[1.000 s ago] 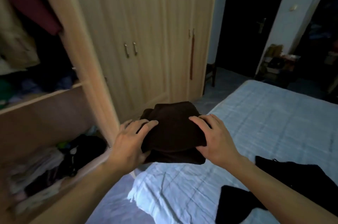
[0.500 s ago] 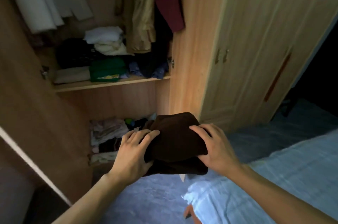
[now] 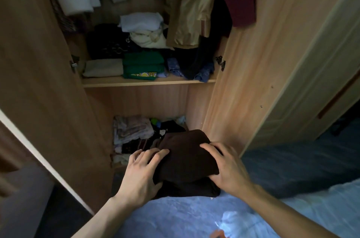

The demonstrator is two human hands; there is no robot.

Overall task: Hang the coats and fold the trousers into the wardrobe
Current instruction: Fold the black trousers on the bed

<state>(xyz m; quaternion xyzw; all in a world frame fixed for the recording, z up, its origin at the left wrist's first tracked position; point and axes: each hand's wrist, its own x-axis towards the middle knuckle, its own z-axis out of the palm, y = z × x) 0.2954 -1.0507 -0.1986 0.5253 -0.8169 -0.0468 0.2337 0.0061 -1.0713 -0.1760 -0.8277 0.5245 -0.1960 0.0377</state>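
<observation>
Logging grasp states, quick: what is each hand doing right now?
Left hand: holding the folded dark brown trousers at their left side.
Right hand: holding the same trousers at their right side.

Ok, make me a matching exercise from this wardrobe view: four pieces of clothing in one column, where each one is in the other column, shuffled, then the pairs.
Things:
1. brown folded trousers
2. green folded garment
3. tan jacket
4. white folded cloth

Places:
A. hanging above the shelf
B. on top of a cream bundle
C. held between the left hand and the right hand
D. lying at the shelf's front edge

Pairs: 1-C, 2-D, 3-A, 4-B.
</observation>
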